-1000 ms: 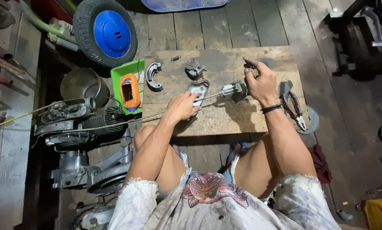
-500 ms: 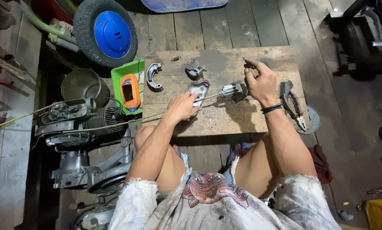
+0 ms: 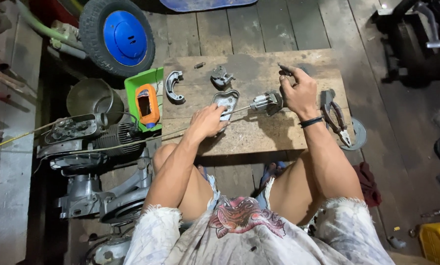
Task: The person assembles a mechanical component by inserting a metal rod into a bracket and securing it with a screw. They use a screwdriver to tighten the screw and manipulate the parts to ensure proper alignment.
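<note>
On the wooden table, the left hand rests loosely open on a metal cover — the right hand grips a small tool, just right of the cylindrical part.

yellow crate cut off, tyre top cropped

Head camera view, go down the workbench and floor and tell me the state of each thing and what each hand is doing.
Left hand: flat on the wooden board, fingertips on the metal cover.
Right hand: grip shut on a small dark tool, beside the cylindrical metal part.
Metal cover: lying open side up.
Cylindrical metal part: on its side.
Pliers: lying at the board's right edge, untouched.
Brake shoe: lying loose.
Orange bottle: lying in green tray.
Wheel: on the floor.
</note>
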